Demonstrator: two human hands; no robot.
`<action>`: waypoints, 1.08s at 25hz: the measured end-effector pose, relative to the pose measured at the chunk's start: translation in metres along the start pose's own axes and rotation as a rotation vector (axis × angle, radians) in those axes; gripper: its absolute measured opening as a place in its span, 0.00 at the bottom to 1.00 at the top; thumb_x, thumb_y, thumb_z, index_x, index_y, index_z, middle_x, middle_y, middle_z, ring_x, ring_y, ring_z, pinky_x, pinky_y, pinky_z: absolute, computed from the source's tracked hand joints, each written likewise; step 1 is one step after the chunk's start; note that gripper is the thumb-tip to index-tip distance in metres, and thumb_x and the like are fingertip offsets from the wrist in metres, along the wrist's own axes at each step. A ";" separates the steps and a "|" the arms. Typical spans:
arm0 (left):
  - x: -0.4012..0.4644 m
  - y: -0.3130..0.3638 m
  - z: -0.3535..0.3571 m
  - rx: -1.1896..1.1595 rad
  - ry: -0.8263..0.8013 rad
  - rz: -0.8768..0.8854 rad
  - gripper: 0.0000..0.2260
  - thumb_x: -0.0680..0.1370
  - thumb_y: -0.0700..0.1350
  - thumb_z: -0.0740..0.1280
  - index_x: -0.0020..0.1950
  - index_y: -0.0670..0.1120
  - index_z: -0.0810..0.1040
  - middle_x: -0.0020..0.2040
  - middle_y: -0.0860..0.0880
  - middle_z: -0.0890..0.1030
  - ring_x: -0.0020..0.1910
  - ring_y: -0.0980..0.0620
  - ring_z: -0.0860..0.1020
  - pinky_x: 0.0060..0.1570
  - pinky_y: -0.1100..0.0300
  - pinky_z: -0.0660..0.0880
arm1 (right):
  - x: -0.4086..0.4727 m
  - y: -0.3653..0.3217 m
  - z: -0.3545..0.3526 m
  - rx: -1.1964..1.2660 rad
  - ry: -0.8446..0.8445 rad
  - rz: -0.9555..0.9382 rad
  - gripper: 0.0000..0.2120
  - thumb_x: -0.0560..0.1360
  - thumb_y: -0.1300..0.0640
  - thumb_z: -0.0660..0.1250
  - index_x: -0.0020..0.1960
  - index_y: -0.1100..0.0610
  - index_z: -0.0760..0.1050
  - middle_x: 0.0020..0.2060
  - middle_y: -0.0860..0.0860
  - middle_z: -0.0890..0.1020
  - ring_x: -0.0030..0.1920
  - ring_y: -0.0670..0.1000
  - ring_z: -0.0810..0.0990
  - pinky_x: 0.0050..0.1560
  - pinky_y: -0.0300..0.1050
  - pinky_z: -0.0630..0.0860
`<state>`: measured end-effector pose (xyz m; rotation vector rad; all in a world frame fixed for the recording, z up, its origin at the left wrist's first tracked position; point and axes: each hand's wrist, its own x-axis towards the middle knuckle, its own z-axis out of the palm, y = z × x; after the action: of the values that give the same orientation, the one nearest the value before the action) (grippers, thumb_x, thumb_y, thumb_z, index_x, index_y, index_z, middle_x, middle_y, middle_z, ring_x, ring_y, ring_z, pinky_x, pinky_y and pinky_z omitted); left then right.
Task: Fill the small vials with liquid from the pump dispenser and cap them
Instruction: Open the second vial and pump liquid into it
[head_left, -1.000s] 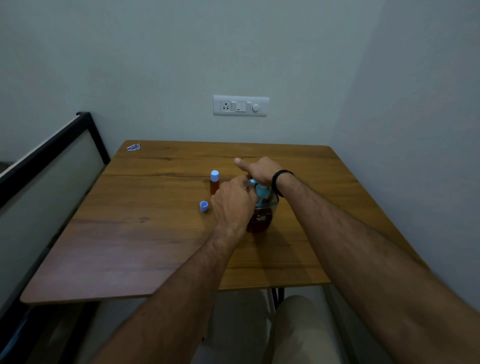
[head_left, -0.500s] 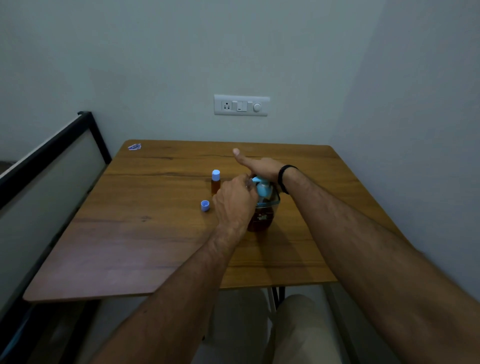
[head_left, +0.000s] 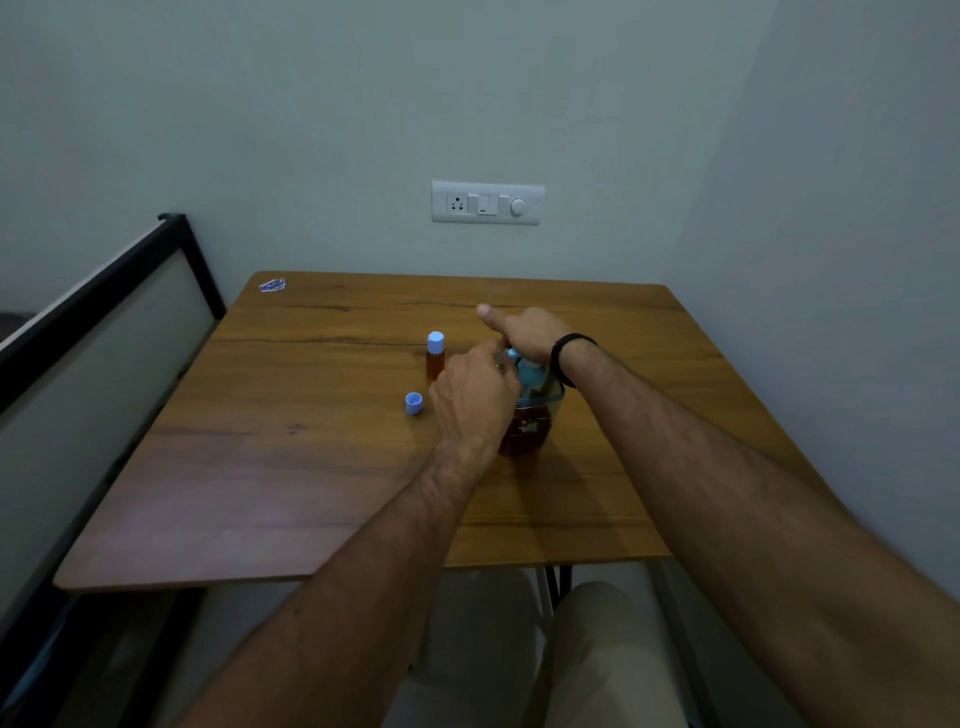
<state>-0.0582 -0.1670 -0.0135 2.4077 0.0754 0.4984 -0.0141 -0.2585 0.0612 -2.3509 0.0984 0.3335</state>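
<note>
Wood-grain bench (head_left: 311, 467) carrying a capped amber vial (head_left: 435, 358) and loose blue cap (head_left: 413, 404).
Right hand (head_left: 524, 332) is pressing the pump dispenser (head_left: 530, 410), fingers straight; left hand (head_left: 475, 395) is clenching a barely visible vial.

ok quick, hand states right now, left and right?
Left hand: fingers curled round something small at the blue pump spout; likely a vial, mostly hidden.
Right hand: open, palm pressing the blue pump head, thumb out.

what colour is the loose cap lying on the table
Light blue; the loose cap shows best in the head view.

arms: bare, no sleeves | right wrist: black band (head_left: 567, 358) | legs: beige trousers (head_left: 608, 654)
</note>
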 end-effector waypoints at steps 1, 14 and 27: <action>0.000 0.000 0.000 -0.002 -0.006 0.003 0.08 0.83 0.49 0.63 0.47 0.49 0.77 0.36 0.54 0.77 0.36 0.55 0.76 0.34 0.61 0.71 | 0.002 0.000 0.002 -0.052 0.040 -0.010 0.30 0.81 0.35 0.58 0.59 0.61 0.81 0.58 0.54 0.82 0.53 0.55 0.78 0.52 0.49 0.72; 0.000 0.000 0.000 -0.015 0.000 0.000 0.10 0.83 0.49 0.60 0.46 0.49 0.77 0.36 0.53 0.78 0.35 0.55 0.77 0.34 0.60 0.72 | -0.001 -0.001 -0.006 0.022 -0.107 0.056 0.40 0.75 0.24 0.56 0.68 0.56 0.76 0.60 0.51 0.77 0.60 0.56 0.77 0.59 0.55 0.73; -0.001 0.000 0.001 -0.019 -0.015 -0.001 0.09 0.84 0.49 0.61 0.52 0.48 0.79 0.36 0.56 0.75 0.35 0.57 0.75 0.33 0.63 0.68 | -0.006 -0.003 -0.004 0.084 -0.105 0.050 0.41 0.75 0.23 0.54 0.66 0.56 0.77 0.61 0.53 0.77 0.62 0.57 0.76 0.64 0.56 0.72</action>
<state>-0.0592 -0.1674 -0.0145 2.3927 0.0644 0.4783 -0.0184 -0.2596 0.0672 -2.2462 0.1183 0.4675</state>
